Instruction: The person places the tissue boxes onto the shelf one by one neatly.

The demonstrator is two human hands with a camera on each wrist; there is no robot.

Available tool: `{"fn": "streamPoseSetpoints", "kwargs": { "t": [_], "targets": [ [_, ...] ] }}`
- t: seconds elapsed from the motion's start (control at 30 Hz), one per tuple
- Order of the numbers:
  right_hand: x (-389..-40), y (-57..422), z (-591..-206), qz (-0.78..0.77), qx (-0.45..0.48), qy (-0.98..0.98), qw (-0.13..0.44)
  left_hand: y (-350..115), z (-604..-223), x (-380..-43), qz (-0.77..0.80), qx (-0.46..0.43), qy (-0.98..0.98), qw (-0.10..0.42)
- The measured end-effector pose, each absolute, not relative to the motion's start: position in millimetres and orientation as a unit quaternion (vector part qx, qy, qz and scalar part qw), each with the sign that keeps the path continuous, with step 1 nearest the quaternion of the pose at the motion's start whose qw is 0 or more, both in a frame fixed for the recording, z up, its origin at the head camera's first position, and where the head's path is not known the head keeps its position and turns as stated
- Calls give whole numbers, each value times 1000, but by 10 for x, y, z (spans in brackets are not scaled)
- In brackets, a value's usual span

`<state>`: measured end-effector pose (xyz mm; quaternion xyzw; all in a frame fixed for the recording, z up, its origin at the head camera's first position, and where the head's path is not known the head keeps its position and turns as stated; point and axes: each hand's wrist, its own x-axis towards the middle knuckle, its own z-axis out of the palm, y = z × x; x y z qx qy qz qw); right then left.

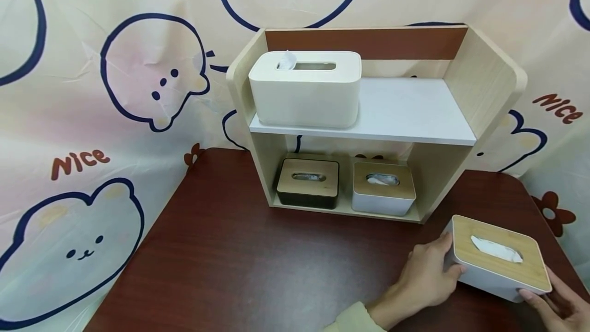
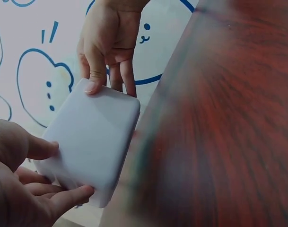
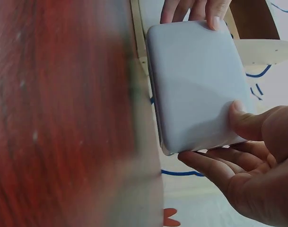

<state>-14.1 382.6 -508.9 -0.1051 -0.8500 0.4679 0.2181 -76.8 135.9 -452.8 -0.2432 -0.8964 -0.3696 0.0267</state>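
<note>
A white tissue box [image 1: 490, 283] with a light wooden lid is gripped between both hands at the right of the table. Its lid has an oval slot with white tissue [image 1: 497, 248] showing. My left hand [image 1: 421, 275] holds the left end, thumb on the front wall. At the opposite end my right hand [image 1: 560, 301] grips the box, thumb also on the front side; part of this hand is cut off by the frame. Both wrist views show the plain front wall of the tissue box [image 2: 94, 137] between the left hand [image 2: 21, 175] and the right hand [image 3: 262, 161].
A two-tier shelf [image 1: 488, 76] stands at the back of the dark brown table [image 1: 276, 270]. On its upper tier is a large white tissue box [image 1: 306, 101]. Below sit a black tissue box with wooden lid [image 1: 308, 198] and a white wooden-lidded one [image 1: 382, 204]. A patterned cloth [image 1: 152, 76] hangs behind.
</note>
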Motion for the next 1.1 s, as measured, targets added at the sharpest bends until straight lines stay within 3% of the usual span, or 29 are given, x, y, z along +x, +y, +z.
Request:
{"fn": "streamPoseSetpoints", "kwargs": {
  "t": [0.3,0.63,0.9,1.1],
  "targets": [
    [-137,3632,-4898,400,-82,-892,193,1112,-4397,-737,-391,-240,-888,38],
    [-225,3213,-4506,315,-165,-926,130,762,-4252,-770,-452,-221,-863,33],
    [-330,2859,-4374,314,-167,-926,126,445,-4175,-850,-495,-194,-847,17],
    [-402,2671,-4301,336,-100,-924,154,225,-4110,-881,-527,-173,-832,16]
  ]
}}
